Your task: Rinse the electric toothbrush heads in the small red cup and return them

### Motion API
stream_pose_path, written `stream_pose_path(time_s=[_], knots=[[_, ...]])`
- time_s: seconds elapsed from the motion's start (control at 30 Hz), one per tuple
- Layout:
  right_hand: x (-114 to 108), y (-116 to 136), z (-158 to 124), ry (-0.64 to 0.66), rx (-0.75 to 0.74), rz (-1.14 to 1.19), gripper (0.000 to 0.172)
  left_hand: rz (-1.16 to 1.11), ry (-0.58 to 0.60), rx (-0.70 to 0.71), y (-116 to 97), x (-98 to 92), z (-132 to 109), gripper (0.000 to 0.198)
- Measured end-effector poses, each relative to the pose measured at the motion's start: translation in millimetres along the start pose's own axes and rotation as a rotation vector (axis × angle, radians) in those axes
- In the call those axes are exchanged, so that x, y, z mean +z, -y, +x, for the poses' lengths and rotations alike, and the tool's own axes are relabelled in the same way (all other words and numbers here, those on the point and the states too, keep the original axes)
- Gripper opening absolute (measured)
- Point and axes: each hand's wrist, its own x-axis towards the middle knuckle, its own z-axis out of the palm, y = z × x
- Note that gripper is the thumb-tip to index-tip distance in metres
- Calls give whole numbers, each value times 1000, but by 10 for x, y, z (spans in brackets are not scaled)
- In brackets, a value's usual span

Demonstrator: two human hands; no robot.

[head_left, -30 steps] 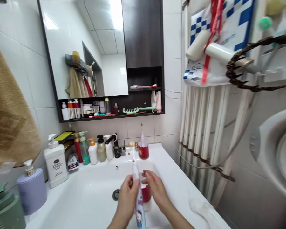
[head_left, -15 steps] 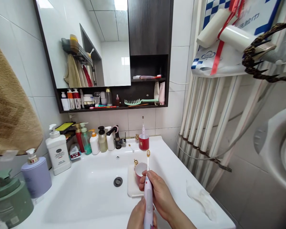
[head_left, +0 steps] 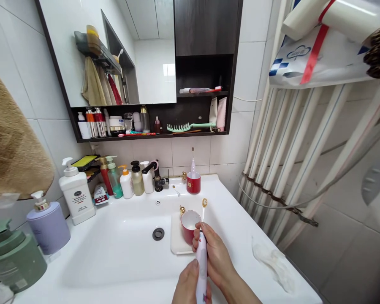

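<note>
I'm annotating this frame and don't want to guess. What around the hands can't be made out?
Head view:
Toothbrush base: cut off by the bottom edge.
Left hand: mostly below the bottom edge.
Red cup near side: hidden behind right hand fingers; whether they touch it is unclear.
White pump bottle label: too small to read.

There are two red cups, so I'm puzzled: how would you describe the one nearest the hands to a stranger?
Start at the white sink and find the flat white tray right of the drain. The red cup stands there, just beyond the right hand and left hand, which grip an electric toothbrush. Unlike the other red cup by the tap, it holds no brush.
</note>
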Motion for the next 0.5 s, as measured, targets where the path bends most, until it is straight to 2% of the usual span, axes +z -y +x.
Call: stream_pose_path(time_s=[0.27, 0.5], knots=[[-2, -29, 80, 46, 41, 8, 22, -33, -53, -9, 47, -25, 50, 48], [-7, -10, 151, 82, 58, 48, 23, -140, -23, -4, 14, -54, 28, 44]])
